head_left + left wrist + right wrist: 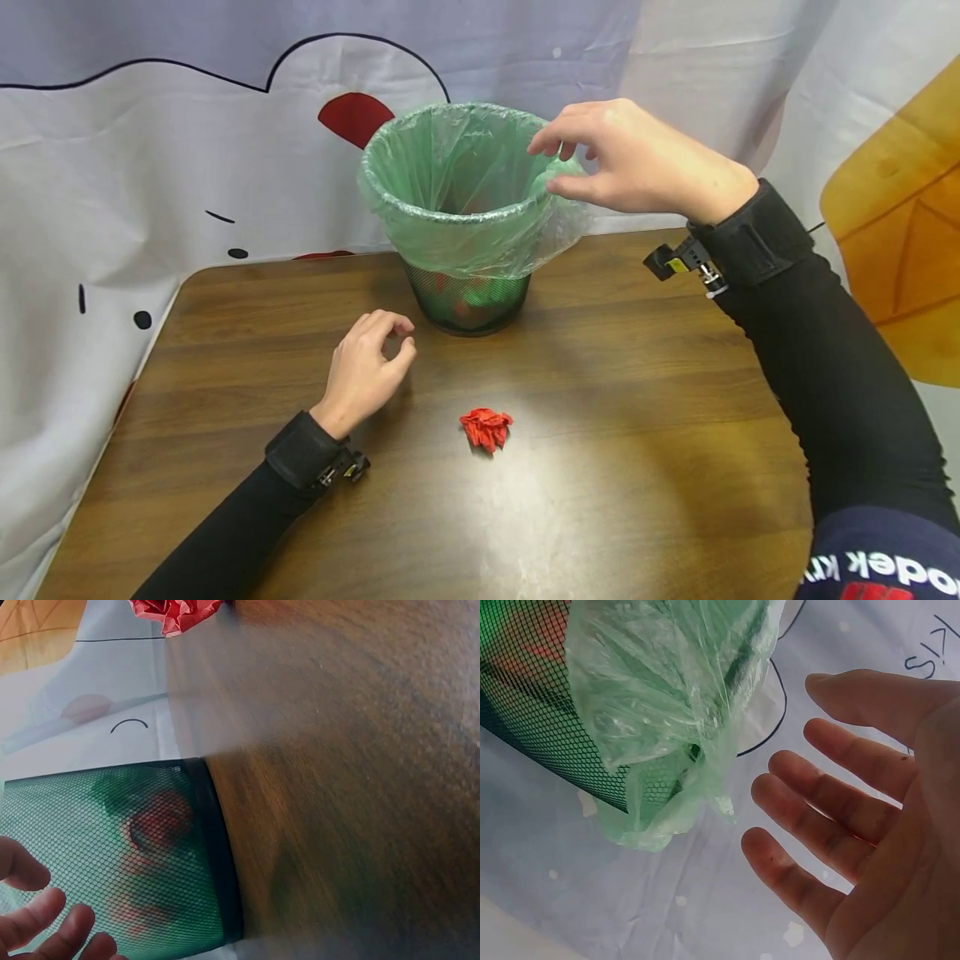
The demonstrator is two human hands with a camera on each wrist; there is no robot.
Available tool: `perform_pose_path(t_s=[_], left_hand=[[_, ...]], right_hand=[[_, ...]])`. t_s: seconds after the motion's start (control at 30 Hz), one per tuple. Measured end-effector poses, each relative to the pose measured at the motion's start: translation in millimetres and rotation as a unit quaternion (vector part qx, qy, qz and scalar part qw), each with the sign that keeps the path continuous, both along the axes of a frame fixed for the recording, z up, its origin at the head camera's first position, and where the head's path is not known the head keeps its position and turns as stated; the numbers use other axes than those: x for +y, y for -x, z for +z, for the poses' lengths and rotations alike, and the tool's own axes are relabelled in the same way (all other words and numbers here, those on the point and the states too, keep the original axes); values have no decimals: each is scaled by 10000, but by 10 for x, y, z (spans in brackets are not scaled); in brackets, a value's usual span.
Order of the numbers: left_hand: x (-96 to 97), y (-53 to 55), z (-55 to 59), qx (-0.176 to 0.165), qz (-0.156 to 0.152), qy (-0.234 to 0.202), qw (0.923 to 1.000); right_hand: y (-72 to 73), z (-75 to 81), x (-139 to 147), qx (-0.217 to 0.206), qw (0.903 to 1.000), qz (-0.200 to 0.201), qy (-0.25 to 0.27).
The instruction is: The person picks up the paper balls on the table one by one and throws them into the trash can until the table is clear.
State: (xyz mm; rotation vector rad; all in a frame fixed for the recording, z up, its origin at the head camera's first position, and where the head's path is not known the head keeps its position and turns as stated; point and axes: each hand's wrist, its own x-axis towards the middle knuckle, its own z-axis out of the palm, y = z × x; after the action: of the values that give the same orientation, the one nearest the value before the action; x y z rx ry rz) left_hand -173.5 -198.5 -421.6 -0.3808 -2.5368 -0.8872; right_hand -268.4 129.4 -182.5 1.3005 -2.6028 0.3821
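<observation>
A black mesh wastebasket (471, 302) lined with a green plastic bag (450, 237) stands at the back of the table. Over its right rim hovers my right hand (611, 158), fingers spread and loosely bent, holding nothing. The right wrist view shows those fingers (817, 802) apart from the bag. My left hand (367, 367) is just above the table in front and left of the basket, its fingers loosely curved with nothing between them. A crumpled red paper (487, 428) lies on the table to the right of the left hand. Reddish shapes (161, 817) show through the mesh.
The brown wooden table (645, 433) spreads around the basket. Behind it hangs a printed curtain (187, 183), close to the basket's back. Each wrist wears a black strap with a small camera (678, 258).
</observation>
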Motion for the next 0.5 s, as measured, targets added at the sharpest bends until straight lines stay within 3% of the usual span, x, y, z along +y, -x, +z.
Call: perform_pose_path(t_s=[0.5], left_hand=[[-24, 20, 10, 45, 14, 17, 10000]], right_hand=[[-159, -164, 55, 18, 9994, 327, 140]])
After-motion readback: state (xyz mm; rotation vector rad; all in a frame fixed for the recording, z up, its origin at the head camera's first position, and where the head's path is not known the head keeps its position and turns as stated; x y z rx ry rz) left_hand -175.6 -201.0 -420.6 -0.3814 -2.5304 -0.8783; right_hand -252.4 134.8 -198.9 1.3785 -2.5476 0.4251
